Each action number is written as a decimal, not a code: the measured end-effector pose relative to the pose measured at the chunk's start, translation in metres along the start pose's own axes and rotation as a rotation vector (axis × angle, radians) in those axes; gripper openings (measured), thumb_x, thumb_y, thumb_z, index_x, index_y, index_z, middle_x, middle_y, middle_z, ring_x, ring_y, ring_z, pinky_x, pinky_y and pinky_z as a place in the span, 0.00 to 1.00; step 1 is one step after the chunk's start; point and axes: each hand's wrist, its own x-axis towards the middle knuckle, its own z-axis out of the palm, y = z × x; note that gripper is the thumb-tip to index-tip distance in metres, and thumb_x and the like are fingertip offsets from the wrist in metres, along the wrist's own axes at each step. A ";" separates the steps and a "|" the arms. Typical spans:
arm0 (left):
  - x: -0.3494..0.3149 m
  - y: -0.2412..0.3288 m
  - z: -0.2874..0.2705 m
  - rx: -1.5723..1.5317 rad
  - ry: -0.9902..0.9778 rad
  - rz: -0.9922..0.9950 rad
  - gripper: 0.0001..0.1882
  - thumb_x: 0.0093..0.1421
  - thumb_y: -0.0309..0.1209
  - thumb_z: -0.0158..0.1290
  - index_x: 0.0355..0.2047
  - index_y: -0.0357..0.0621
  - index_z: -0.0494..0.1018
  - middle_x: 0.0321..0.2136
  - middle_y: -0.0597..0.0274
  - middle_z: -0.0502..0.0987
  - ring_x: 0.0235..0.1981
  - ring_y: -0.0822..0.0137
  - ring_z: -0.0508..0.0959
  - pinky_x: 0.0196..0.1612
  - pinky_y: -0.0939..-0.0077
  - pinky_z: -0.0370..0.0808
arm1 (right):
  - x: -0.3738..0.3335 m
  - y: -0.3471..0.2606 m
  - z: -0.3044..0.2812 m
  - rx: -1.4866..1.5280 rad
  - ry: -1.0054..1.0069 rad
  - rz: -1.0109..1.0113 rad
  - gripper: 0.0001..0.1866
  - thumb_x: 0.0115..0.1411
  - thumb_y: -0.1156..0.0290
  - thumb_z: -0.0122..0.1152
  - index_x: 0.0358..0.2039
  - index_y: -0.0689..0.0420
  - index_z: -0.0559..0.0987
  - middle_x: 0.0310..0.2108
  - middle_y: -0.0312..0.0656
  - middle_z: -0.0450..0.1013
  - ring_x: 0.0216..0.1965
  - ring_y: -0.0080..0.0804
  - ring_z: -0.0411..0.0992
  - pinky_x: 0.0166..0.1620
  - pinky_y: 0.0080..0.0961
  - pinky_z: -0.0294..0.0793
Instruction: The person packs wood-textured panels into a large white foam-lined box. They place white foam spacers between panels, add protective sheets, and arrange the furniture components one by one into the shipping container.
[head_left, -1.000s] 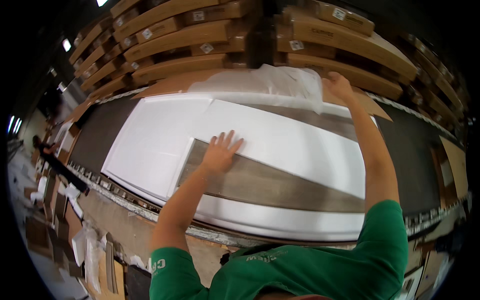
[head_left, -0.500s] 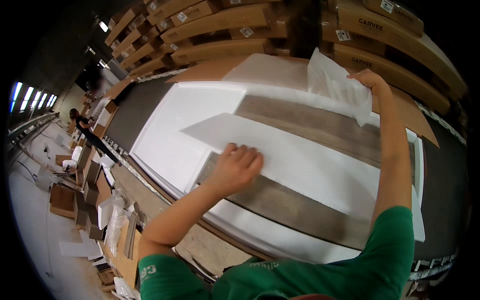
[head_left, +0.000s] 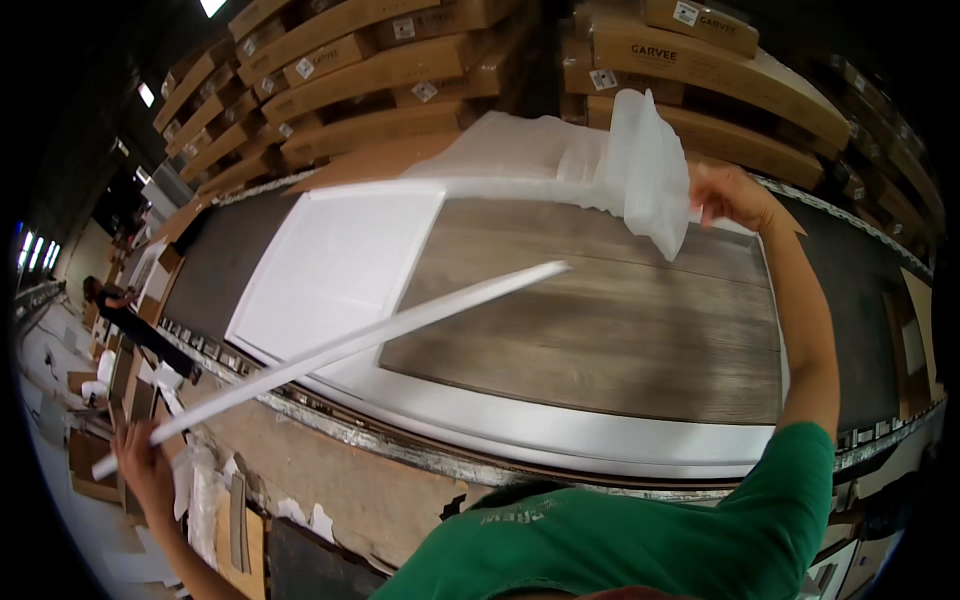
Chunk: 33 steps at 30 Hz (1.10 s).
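At the lower left, my left hand [head_left: 143, 465] is closed around one end of a white foam board [head_left: 360, 343]. Seen nearly edge-on, the board slants up to the right over the open carton. My right hand [head_left: 738, 196] is beside a crumpled sheet of white foam wrap [head_left: 648, 175] at the far right. Motion smears its fingers, and I cannot tell whether they grip the wrap. Beneath lies a grey-brown wood-grain panel [head_left: 590, 320], framed by white foam edging [head_left: 560, 428]. A white foam block [head_left: 330, 250] fills the carton's left part.
The carton rests on a dark conveyor [head_left: 215, 285] with metal edges. Brown cartons [head_left: 365, 85] are stacked behind it. Farther left stands another person [head_left: 135, 318] near packing material. A wooden surface [head_left: 330, 450] runs along the conveyor's near side.
My left hand has swung left and down, lifting the foam board off the panel and tilting it edge-on. More wood grain shows. The foam wrap now stands more upright beside my right hand.
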 end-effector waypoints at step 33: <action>0.073 0.021 0.047 -1.428 0.628 -0.644 0.02 0.45 0.20 0.44 0.19 0.40 0.65 0.19 0.69 0.65 0.22 0.77 0.64 0.27 0.87 0.62 | -0.014 -0.023 0.063 -0.181 -0.571 -0.158 0.23 0.50 0.54 0.46 0.37 0.61 0.71 0.36 0.45 0.68 0.39 0.27 0.64 0.42 0.23 0.64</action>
